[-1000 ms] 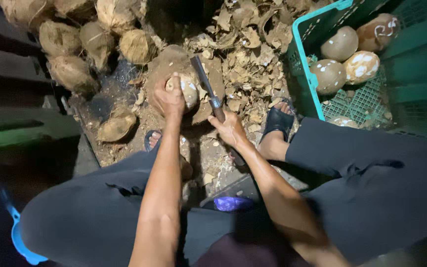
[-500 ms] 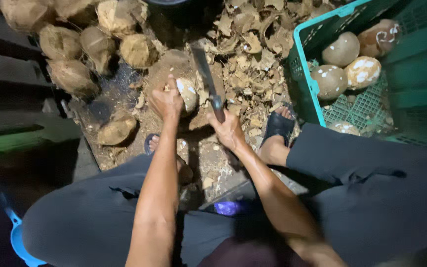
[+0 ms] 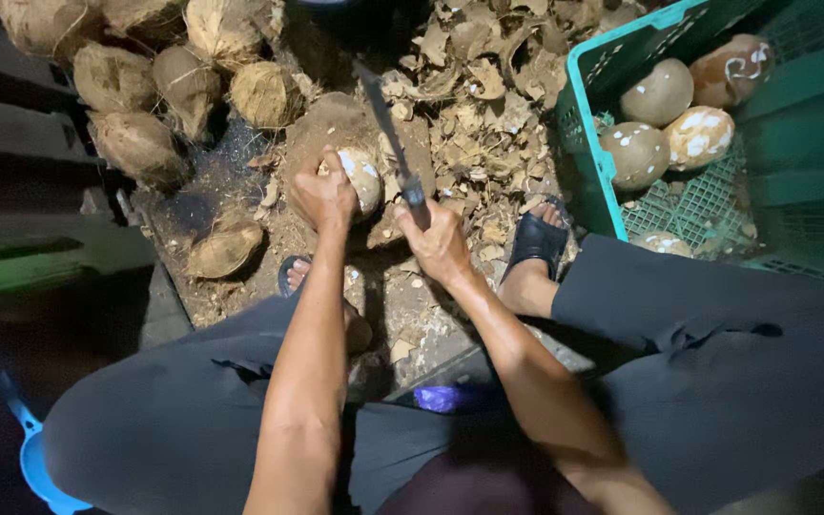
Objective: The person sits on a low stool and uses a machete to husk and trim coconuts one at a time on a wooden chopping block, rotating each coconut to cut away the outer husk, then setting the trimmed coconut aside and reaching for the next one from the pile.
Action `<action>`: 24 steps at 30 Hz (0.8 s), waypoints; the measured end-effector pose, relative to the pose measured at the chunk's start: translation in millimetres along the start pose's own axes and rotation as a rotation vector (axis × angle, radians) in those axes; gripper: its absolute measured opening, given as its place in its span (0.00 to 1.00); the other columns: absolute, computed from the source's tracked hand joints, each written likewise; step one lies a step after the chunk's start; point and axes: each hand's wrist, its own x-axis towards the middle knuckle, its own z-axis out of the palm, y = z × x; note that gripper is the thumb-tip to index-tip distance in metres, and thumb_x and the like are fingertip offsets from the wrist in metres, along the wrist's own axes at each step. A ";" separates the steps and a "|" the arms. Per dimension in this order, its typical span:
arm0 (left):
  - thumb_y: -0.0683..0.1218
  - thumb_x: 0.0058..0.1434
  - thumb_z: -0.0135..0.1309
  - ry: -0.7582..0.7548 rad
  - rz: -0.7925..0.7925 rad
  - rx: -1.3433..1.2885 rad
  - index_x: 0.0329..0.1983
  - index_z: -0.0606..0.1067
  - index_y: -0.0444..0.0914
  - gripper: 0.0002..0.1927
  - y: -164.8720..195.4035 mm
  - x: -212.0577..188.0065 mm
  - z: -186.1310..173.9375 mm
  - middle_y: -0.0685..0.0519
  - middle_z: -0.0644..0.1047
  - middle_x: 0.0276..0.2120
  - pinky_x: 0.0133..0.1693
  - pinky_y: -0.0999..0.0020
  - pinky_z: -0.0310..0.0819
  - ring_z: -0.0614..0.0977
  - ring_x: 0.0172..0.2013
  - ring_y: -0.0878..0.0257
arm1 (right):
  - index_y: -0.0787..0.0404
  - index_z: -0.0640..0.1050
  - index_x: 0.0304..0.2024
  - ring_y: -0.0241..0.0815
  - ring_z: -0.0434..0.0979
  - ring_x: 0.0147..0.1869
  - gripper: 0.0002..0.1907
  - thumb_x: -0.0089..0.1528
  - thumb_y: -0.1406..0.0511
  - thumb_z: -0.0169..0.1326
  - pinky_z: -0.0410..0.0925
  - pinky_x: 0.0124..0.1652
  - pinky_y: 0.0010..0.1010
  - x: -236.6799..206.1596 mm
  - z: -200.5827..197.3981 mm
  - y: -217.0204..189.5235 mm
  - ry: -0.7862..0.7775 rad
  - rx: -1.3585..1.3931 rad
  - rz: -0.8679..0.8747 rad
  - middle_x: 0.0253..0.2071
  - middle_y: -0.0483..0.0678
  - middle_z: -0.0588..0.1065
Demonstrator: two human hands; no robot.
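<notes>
A: So, where is the coconut (image 3: 360,176) sitting relative to the hands?

B: Ahead of the person, on a brown stump or block (image 3: 336,129) between the 2 sandalled feet. The left hand (image 3: 321,195) is lying right on it, fingers curled over its near-left side and pressing it down. That hand is the nearer of the 2; it is touching the shell.

A: And the right?

B: The right hand (image 3: 441,238) is sitting just to the right of the coconut and a little closer to the body, fist wrapped tight around the handle of a cleaver (image 3: 388,119). It is not touching the coconut.

A: Which way is the blade running?

B: Its long axis is pointing away from the person and leaning slightly left, so the blade is passing along the coconut's right side, just beside it, tip out over the husk scraps (image 3: 488,114). I cannot tell whether the edge is meeting the shell or hanging just above it.

A: How is the coconut looking?

B: Roundish, so no clear long axis, with pale patches showing through the brown on its upper face.

A: What else is lying around?

B: Unpeeled brown coconuts (image 3: 183,76) are piling up at far left. A green plastic crate (image 3: 612,114) at right is holding several pale, trimmed coconuts (image 3: 665,91), well apart from both hands
</notes>
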 end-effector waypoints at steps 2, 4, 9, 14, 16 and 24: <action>0.64 0.58 0.53 -0.056 -0.057 -0.050 0.44 0.84 0.40 0.26 2.3 -0.1 -1.3 0.32 0.81 0.31 0.44 0.45 0.74 0.84 0.36 0.38 | 0.61 0.75 0.48 0.35 0.64 0.18 0.14 0.68 0.58 0.49 0.62 0.18 0.33 0.9 0.7 -4.9 -0.143 -0.146 0.141 0.19 0.39 0.67; 0.64 0.58 0.53 -0.063 -0.067 -0.063 0.46 0.83 0.40 0.27 3.8 -0.6 -2.1 0.32 0.81 0.31 0.43 0.44 0.74 0.84 0.36 0.38 | 0.59 0.74 0.50 0.35 0.63 0.16 0.15 0.67 0.58 0.48 0.62 0.16 0.32 0.9 1.0 -7.2 -0.217 -0.199 0.259 0.19 0.38 0.66; 0.65 0.60 0.52 -0.093 -0.035 -0.074 0.46 0.83 0.36 0.29 1.9 -2.9 -2.1 0.30 0.80 0.33 0.42 0.42 0.72 0.82 0.37 0.36 | 0.59 0.75 0.32 0.31 0.68 0.16 0.15 0.67 0.56 0.50 0.65 0.16 0.28 -3.2 4.7 -2.7 -0.139 0.058 0.126 0.16 0.38 0.66; 0.65 0.60 0.51 -0.033 -0.005 -0.051 0.44 0.84 0.37 0.29 1.4 -3.7 -1.1 0.31 0.80 0.31 0.43 0.41 0.72 0.82 0.36 0.36 | 0.61 0.73 0.28 0.36 0.65 0.19 0.19 0.69 0.56 0.53 0.62 0.21 0.33 -0.5 8.5 6.3 0.000 -0.025 -0.108 0.18 0.43 0.66; 0.65 0.59 0.51 -0.036 -0.022 -0.048 0.43 0.84 0.37 0.29 2.5 -3.6 -0.9 0.32 0.80 0.30 0.43 0.41 0.72 0.83 0.35 0.36 | 0.61 0.73 0.26 0.38 0.66 0.19 0.20 0.68 0.55 0.54 0.62 0.22 0.36 1.8 8.7 8.5 -0.084 -0.074 0.060 0.17 0.43 0.67; 0.63 0.60 0.54 0.000 0.009 -0.006 0.43 0.85 0.38 0.26 0.6 -4.8 0.6 0.31 0.80 0.32 0.42 0.42 0.72 0.82 0.36 0.35 | 0.64 0.73 0.25 0.37 0.65 0.22 0.22 0.66 0.54 0.55 0.62 0.25 0.37 -2.7 7.1 2.9 -0.018 0.058 0.019 0.18 0.44 0.66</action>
